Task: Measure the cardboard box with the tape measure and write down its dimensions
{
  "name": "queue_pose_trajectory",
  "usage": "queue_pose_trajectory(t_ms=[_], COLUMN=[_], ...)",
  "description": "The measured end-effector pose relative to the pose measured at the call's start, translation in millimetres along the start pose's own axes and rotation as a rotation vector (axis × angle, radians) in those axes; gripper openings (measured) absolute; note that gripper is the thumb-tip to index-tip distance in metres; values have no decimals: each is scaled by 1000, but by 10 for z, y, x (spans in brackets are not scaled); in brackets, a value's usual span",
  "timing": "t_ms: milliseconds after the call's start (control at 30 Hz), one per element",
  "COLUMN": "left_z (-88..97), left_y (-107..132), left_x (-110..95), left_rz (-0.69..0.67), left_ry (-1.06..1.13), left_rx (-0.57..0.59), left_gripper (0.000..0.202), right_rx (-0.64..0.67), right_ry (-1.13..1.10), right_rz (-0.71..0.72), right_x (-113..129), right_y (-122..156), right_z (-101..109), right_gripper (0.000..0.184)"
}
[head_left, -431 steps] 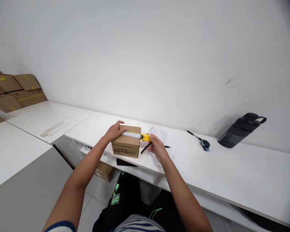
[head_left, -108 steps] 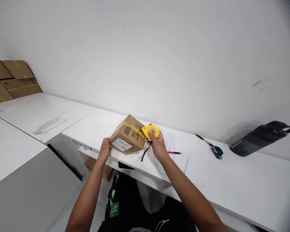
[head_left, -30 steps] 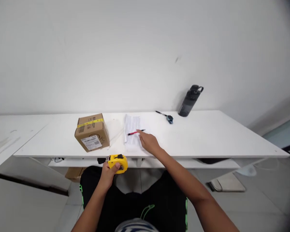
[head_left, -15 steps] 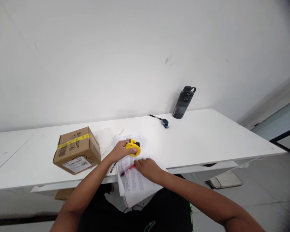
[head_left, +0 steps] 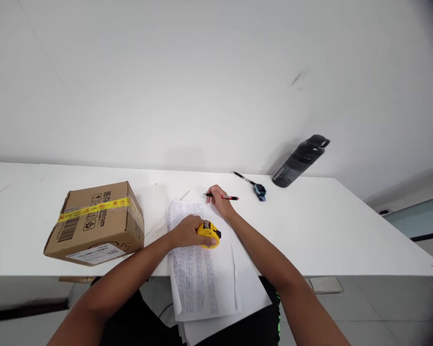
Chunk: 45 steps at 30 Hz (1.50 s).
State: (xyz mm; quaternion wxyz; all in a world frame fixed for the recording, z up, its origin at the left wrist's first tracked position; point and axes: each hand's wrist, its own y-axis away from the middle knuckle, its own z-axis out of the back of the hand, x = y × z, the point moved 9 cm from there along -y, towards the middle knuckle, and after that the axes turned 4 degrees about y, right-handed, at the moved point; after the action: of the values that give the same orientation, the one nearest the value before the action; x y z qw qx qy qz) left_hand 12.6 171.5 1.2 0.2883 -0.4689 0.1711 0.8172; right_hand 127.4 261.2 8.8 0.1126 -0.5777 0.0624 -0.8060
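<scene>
My left hand [head_left: 188, 231] is closed around a yellow tape measure [head_left: 210, 234] with black parts, held over the papers. Beneath it lie several written sheets of paper [head_left: 198, 283], which hang past the table's front edge toward my lap. At the top edge of the sheets, my right hand [head_left: 218, 199] grips a red and black pen [head_left: 228, 197] between its fingers. The pen's dark tip points left, close to the table.
A taped cardboard box [head_left: 90, 221] stands left of the papers on the white table [head_left: 303, 226]. Toward the wall are a black pen [head_left: 243, 178], a dark wristwatch [head_left: 259, 191] and a dark water bottle [head_left: 299, 161]. A flat pale object [head_left: 325, 284] is on the floor.
My right hand has moved away from me with the pen, from mid-sheet to the papers' top edge. The tape measure has shifted slightly right and nearer. The camera view has turned.
</scene>
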Motion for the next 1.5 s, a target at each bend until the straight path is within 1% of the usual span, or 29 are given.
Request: queue_pose_trajectory(t_ms=[67, 133, 233, 333, 467, 567, 733, 833, 1033, 1200, 1400, 1500], left_z=[-9, -24, -32, -34, -48, -48, -58, -58, -67, -51, -49, -47], left_y=[-10, -22, -36, -37, -30, -32, -41, -44, -44, -45, -46, -47], left_x=[-50, -79, -62, -49, -31, 4, 30, 29, 24, 10, 35, 23], left_rz=[-26, -46, -29, -16, 3, 25, 22, 9, 7, -8, 16, -2], left_ry=[-25, -26, -43, -55, -48, -56, -50, -36, -34, -21, -43, -26], left_rx=[4, 12, 11, 11, 23, 17, 18, 13, 20, 1, 1, 0], left_gripper=[42, 42, 46, 49, 49, 49, 47, 47, 46, 44, 45, 44], right_rx=[-3, -47, -70, -44, -62, -64, -58, -43, -68, -37, -124, -80], right_ry=[27, 79, 127, 148, 168, 159, 147, 139, 109, 123, 124, 145], right_rz=[-44, -78, -107, -127, -142, -145, -152, -170, -171, -163, -163, -140], right_x=[-113, -164, -158, -153, -186, -211, -217, -227, -249, -231, -203, -200], right_y=[6, 51, 92, 87, 72, 65, 67, 75, 71, 71, 88, 83], right_z=[-52, -9, 51, 42, 52, 52, 51, 41, 59, 33, 103, 63], right_gripper=[41, 43, 43, 41, 37, 35, 35, 36, 36, 36, 37, 37])
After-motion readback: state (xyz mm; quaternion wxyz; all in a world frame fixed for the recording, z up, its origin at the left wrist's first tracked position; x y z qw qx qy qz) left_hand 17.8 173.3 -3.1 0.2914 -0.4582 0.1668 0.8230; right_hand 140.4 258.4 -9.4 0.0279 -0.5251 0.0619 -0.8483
